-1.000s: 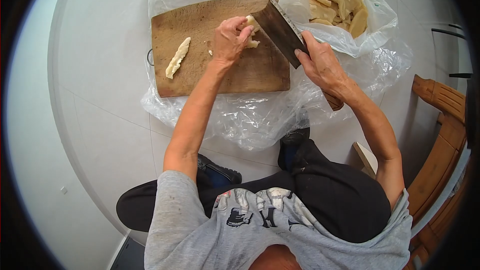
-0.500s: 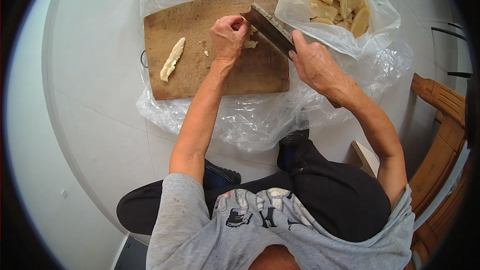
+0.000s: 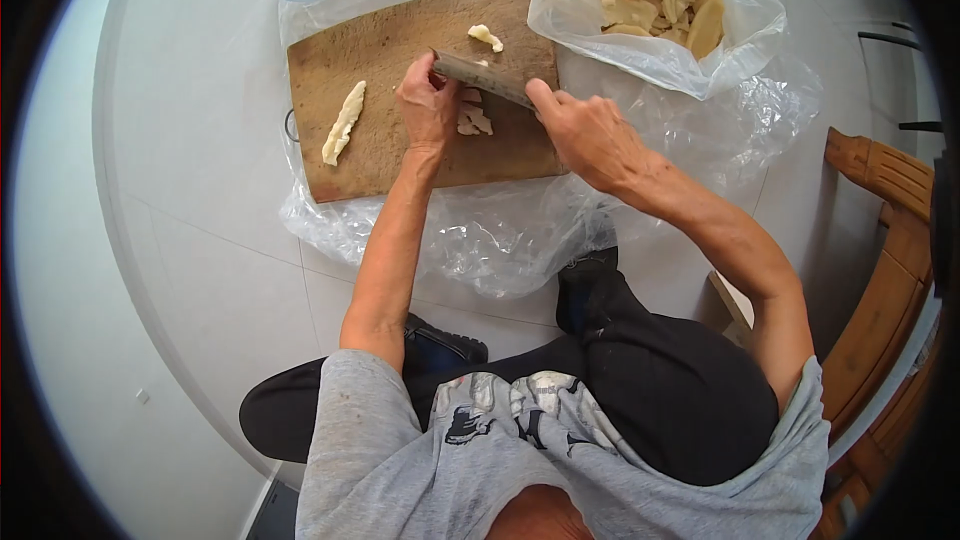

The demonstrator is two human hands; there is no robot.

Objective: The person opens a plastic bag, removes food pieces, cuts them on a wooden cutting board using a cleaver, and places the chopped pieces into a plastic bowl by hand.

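**Operator A:** Head view, status check. What do I log as done?

**Operator B:** I log cut pieces (image 3: pixel 470 120) lying on the cutting board (image 3: pixel 380 40), just beside the left hand (image 3: pixel 428 100). One small offcut (image 3: pixel 485 36) sits near the board's far edge. A long uncut strip (image 3: pixel 343 123) lies apart at the board's left end.

**Operator A:** Hand states?

**Operator B:** The right hand (image 3: pixel 590 135) is closed around the cleaver (image 3: pixel 483 77) handle, blade edge down on the board. The left hand is curled, fingertips pressing near the blade; I cannot tell whether it pins a piece underneath.

**Operator A:** What remains?

**Operator B:** I judge the work partway. The plastic bag (image 3: pixel 650 55) at upper right holds many pale pieces, and the long strip is not yet cut. The board rests on a plastic sheet (image 3: pixel 500 230) spread on the floor.
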